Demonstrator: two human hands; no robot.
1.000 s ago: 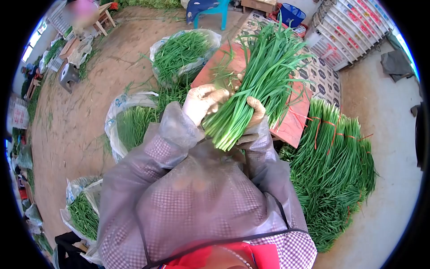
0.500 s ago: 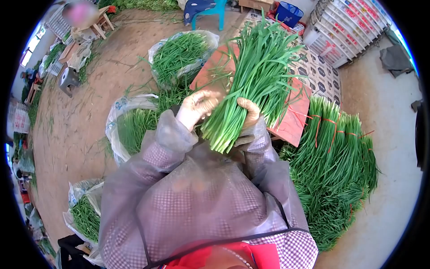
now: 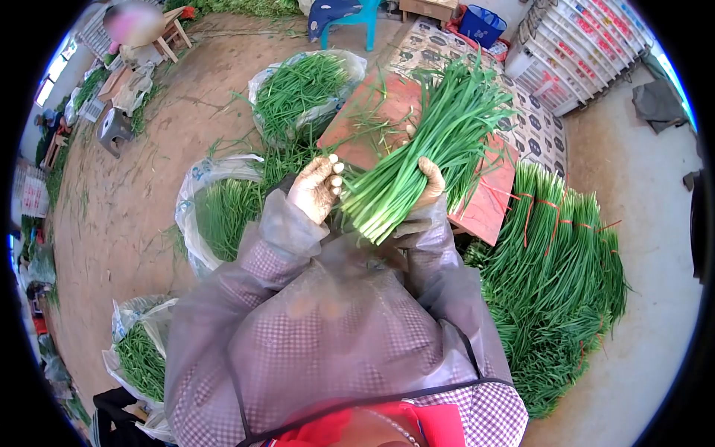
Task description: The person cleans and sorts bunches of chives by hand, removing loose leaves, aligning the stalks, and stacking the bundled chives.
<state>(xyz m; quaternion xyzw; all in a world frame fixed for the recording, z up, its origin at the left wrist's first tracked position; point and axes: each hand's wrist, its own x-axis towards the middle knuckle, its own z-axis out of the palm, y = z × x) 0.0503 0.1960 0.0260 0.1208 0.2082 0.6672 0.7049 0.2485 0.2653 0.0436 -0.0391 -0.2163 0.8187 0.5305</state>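
A loose bunch of long green stalks lies slantwise over the reddish board, its pale cut ends toward my body. My right hand is wrapped round the bunch from its right side, thumb on top. Just left of the cut ends, my left hand is raised with fingers curled and a little apart, and nothing shows in it. Loose green bits are scattered on the board. Bundles tied with red bands stand to the right of the board.
Plastic bags of greens stand at the upper middle, left and lower left. A turquoise chair, a grey stool and stacked white crates stand farther off. Another person is at the upper left.
My left hand has turned palm up and shifted slightly away from the bunch. The cut ends have tilted up a little, and my right hand has moved slightly right with the bunch.
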